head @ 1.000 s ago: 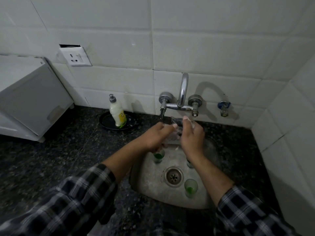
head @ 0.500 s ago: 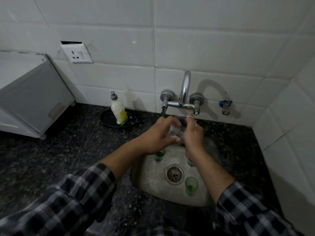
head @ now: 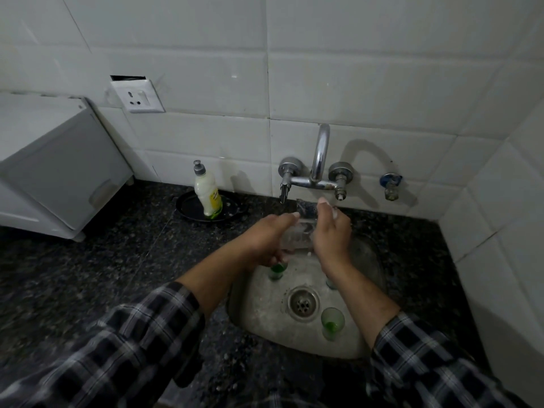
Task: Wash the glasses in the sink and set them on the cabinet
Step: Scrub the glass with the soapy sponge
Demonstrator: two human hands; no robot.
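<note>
Washing is under way, I judge: left hand [head: 269, 237] and right hand [head: 332, 235] each have their grip curled round the clear glass [head: 298, 235] under the tap [head: 319, 154] above the sink [head: 265, 316], so next comes a firm, slip-proof carry to the cabinet [head: 59, 172], with green glasses [head: 332, 322] waiting

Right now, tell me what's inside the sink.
The sink holds a drain, a green glass near its front, a second glass partly under the left hand, a third glass hidden mostly by the right wrist. The hands cover its back.
</note>
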